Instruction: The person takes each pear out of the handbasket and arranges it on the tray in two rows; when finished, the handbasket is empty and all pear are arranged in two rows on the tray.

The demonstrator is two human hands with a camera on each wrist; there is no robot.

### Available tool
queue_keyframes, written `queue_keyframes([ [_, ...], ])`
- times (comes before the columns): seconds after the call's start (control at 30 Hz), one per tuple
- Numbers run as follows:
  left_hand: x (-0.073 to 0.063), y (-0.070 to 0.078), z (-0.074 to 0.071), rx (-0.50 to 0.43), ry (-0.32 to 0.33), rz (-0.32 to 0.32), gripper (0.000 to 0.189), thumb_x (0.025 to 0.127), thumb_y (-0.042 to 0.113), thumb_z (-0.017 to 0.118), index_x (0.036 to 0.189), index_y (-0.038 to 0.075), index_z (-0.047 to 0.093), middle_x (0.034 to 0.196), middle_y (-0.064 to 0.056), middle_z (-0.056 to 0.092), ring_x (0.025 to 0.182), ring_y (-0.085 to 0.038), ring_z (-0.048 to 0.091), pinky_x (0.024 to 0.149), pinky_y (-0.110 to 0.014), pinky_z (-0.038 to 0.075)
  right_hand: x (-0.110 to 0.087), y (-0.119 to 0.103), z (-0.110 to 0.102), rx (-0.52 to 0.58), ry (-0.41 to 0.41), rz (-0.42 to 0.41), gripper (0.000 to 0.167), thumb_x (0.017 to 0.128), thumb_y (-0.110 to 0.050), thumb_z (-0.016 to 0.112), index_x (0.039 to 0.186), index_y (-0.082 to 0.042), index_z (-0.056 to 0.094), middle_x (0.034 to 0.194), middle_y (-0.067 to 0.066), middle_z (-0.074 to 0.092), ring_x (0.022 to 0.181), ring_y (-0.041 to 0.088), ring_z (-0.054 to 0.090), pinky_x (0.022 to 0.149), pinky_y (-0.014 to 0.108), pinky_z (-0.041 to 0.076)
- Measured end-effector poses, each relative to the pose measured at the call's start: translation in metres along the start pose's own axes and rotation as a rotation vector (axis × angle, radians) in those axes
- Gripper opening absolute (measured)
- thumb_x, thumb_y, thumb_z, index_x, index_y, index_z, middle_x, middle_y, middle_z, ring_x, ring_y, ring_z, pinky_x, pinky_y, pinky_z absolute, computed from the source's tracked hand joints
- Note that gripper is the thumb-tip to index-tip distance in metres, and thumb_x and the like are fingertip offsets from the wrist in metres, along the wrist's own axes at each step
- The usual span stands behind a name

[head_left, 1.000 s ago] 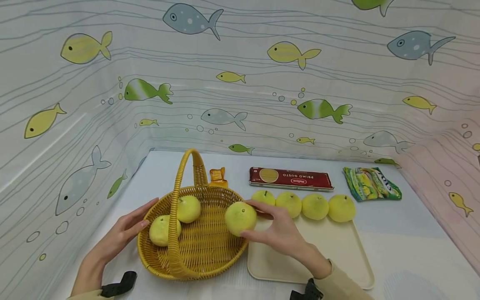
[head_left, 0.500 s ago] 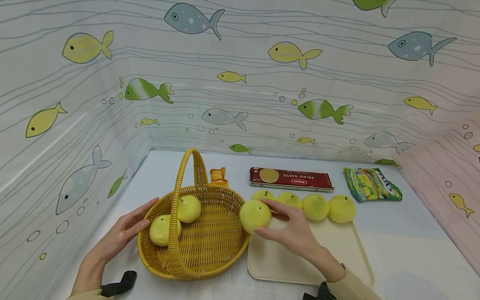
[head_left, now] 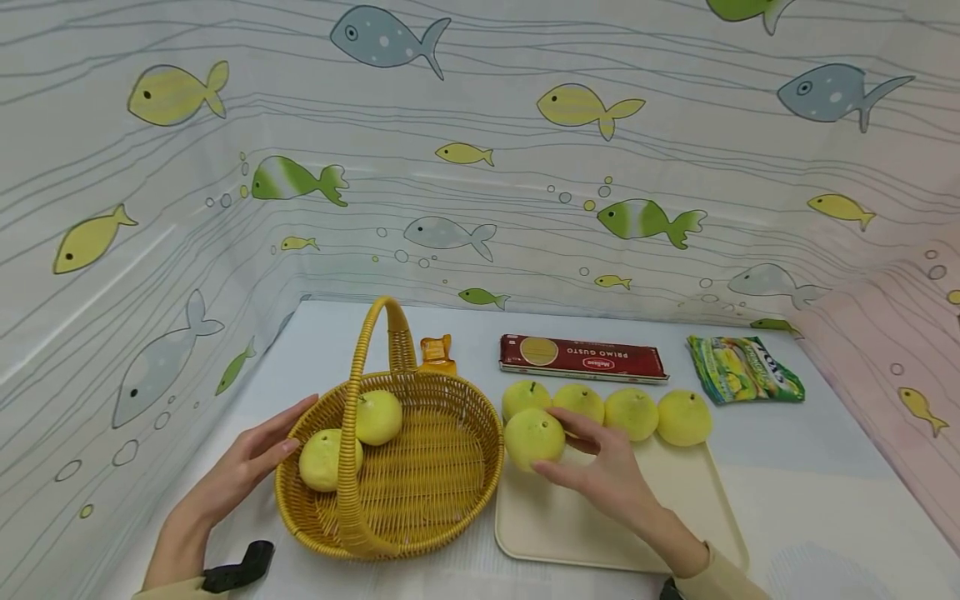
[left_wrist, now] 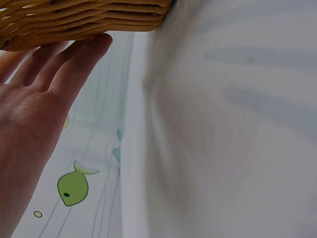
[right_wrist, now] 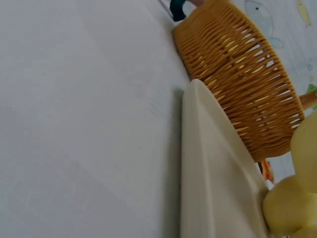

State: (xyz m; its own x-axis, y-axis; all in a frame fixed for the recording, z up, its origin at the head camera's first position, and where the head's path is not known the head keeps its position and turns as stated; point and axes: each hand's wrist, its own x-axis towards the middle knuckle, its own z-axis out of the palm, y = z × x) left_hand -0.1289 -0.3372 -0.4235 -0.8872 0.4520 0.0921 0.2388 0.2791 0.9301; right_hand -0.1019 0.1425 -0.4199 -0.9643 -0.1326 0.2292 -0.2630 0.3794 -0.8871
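Note:
My right hand [head_left: 611, 471] pinches a round yellow-green fruit [head_left: 532, 439] between thumb and fingers, over the left part of a cream tray [head_left: 585, 529]. Several like fruits [head_left: 632, 414] stand in a row at the tray's far side. To the left is a yellow wicker basket [head_left: 427, 483] with a tall handle; two of these fruits [head_left: 378, 417] lie inside, one partly behind the handle. My left hand [head_left: 236, 471] rests against the basket's left outer side. Its fingers look straight in the left wrist view, fingertips touching the wicker [left_wrist: 89, 22].
Behind the tray lies a dark red biscuit packet [head_left: 583, 357]. A green snack bag [head_left: 745, 369] is at the back right, and a small orange packet [head_left: 437, 354] sits behind the basket. Fish-patterned cloth walls [head_left: 517, 192] enclose the white table.
My right hand has carried the fruit rightward from over the basket's right part, past the rim, to over the tray. The left hand and basket have stayed in place.

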Motion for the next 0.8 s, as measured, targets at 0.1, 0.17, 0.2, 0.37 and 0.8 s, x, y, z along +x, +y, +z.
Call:
queue_keyframes([
  [0.1,0.0,0.0,0.0,-0.001,-0.002,0.002,0.054,0.106,0.005,0.04,0.158,0.005,0.027,0.164,-0.001,0.03,0.139,0.013,0.031,0.102,-0.008,0.035,-0.003,0.008,0.002,0.002,-0.009,-0.013,0.06,0.073,-0.029,0.09,0.127,-0.016,0.068,0.127,0.005,0.069,0.111,0.023,0.069,0.092,0.027,0.056],
  [0.17,0.0,0.0,0.0,-0.005,-0.004,0.005,0.054,0.105,0.005,0.04,0.158,0.004,0.027,0.163,0.0,0.03,0.139,0.013,0.031,0.102,-0.008,0.035,-0.005,0.014,0.004,0.001,-0.014,-0.038,0.06,0.073,-0.028,0.091,0.126,-0.015,0.068,0.127,0.005,0.069,0.111,0.022,0.068,0.092,0.027,0.056],
  [0.2,0.0,0.0,0.0,-0.008,-0.005,0.005,0.054,0.105,0.005,0.04,0.158,0.004,0.027,0.163,0.0,0.03,0.139,0.013,0.031,0.102,-0.008,0.035,-0.005,0.017,0.005,0.002,-0.017,-0.053,0.059,0.073,-0.028,0.09,0.126,-0.014,0.069,0.127,0.005,0.069,0.112,0.021,0.068,0.091,0.027,0.056],
  [0.37,0.0,0.0,0.001,-0.004,-0.002,0.008,0.054,0.105,0.005,0.04,0.158,0.004,0.027,0.164,-0.005,0.029,0.139,0.013,0.031,0.103,-0.008,0.034,-0.008,0.031,0.01,-0.001,-0.034,-0.089,0.059,0.073,-0.027,0.09,0.126,-0.013,0.068,0.126,0.004,0.069,0.114,0.019,0.066,0.092,0.028,0.056],
  [0.8,0.0,0.002,0.001,-0.003,-0.002,0.025,0.054,0.105,0.004,0.04,0.158,0.003,0.026,0.161,0.01,0.033,0.139,0.013,0.031,0.102,-0.008,0.034,-0.013,0.046,0.017,-0.064,-0.013,-0.148,0.062,0.073,-0.026,0.09,0.129,-0.018,0.066,0.127,-0.001,0.068,0.11,0.019,0.069,0.092,0.03,0.056],
])
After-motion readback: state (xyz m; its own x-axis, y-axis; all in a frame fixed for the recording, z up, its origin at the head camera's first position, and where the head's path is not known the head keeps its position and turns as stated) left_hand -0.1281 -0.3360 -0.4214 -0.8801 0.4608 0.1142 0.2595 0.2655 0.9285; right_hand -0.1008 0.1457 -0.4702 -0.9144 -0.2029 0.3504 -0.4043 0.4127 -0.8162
